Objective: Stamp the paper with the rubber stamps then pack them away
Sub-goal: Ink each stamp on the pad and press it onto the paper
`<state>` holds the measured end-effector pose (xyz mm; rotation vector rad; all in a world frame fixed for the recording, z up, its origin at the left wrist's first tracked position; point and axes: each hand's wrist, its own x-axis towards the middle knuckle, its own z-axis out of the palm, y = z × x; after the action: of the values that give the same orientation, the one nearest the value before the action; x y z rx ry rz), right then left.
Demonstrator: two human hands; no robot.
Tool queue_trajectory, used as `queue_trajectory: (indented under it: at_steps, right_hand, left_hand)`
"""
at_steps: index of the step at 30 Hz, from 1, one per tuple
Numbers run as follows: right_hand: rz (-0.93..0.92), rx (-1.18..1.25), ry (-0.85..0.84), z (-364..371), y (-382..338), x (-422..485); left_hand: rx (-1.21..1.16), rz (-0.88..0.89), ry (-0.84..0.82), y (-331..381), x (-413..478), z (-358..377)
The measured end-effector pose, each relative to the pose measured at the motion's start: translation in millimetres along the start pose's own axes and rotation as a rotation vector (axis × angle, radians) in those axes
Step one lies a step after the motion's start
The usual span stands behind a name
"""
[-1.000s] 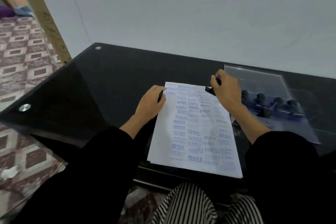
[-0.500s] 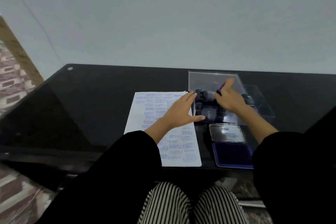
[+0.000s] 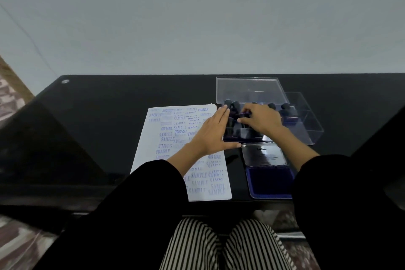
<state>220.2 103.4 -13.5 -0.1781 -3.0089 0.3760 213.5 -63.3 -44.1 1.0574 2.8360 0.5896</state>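
A white sheet of paper covered in blue stamp prints lies on the black glass table. To its right stands a clear plastic box with several dark rubber stamps upright in it. My left hand lies flat with straight fingers against the box's left side, partly over the paper. My right hand reaches into the box and pinches a stamp with a purple band among the others.
The box's clear lid stands up behind the stamps. An open ink pad with a blue pad and silver lid lies in front of the box near the table's front edge. A wall rises right behind the table.
The head view has swung right, then steadied. My right hand carried the stamp from the paper's top edge into the box and lowered among the stamps. My left hand slid right to the box's side.
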Motion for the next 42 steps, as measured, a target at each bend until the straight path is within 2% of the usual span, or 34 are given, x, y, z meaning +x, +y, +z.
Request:
queue_trajectory:
  at_steps: [9,13,20,24,27,34,42]
  right_hand:
    - [0.03,-0.111,0.067,1,-10,-2]
    - [0.012,-0.059,0.149,1,-18,-1]
    - [0.124,0.082,-0.125,11,-36,10]
    - [0.196,0.162,-0.166,10,-36,14]
    - [0.238,0.243,-0.109,9,-34,11]
    - [0.337,0.576,0.167,-24,-18,-17]
    - [0.299,0.525,0.245,-56,15,-85]
  left_hand:
    - [-0.027,0.005,0.01,-1,0,2]
    - [-0.038,0.013,0.0,-2,0,1]
    - [-0.096,0.013,-0.028,0,-1,-4]
    - [-0.116,0.014,-0.043,1,-5,-7]
    - [-0.099,0.007,-0.044,2,-10,-12]
    - [-0.081,0.01,-0.02,15,-26,-35]
    - [-0.092,0.104,-0.027,67,-50,-38]
